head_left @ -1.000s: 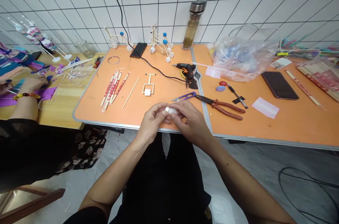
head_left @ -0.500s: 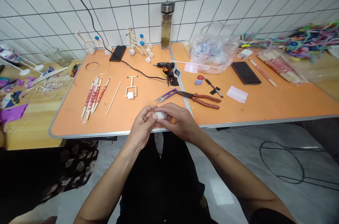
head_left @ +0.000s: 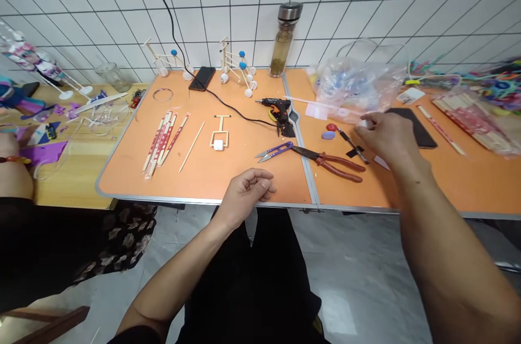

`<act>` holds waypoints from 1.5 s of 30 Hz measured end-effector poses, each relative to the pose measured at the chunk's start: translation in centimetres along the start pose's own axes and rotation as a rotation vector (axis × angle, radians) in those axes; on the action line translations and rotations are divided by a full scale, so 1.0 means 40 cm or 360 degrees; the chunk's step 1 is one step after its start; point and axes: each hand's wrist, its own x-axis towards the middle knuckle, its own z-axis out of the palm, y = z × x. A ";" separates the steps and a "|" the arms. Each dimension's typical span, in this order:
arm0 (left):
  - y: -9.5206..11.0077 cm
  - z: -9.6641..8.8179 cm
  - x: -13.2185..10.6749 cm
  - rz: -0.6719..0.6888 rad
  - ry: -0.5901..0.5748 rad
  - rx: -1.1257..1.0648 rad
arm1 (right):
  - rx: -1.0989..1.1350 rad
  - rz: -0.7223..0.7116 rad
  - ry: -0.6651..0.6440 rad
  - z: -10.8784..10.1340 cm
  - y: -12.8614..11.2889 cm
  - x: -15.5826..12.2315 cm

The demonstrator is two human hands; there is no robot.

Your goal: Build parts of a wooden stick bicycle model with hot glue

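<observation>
"How far along are things on the bench (head_left: 203,186)?"

"Two stick models (head_left: 238,67) at the back look finished; the flat frame (head_left: 214,132) has only one white roller (head_left: 218,145)."

"And the hands?"

"The right hand (head_left: 386,138) holds a small white piece (head_left: 363,123) in a narrow grip beside the phone (head_left: 423,138); the left hand (head_left: 248,192) curls loosely, apparently empty."

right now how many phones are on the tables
2. One phone lies on the left tabletop; the other phone lies on the right tabletop, partly behind the right hand. More could be hidden.
</observation>
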 end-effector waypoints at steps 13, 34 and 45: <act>0.008 0.000 0.004 0.0057 -0.0090 0.0176 | -0.0323 0.0242 -0.0089 -0.037 -0.055 -0.017; 0.065 0.175 0.342 0.0532 -0.0148 0.0251 | 0.1442 -0.0051 0.0179 0.063 -0.503 0.030; 0.076 0.110 0.393 0.0152 0.0182 -0.0191 | 0.1822 -0.0323 -0.0340 0.135 -0.456 0.012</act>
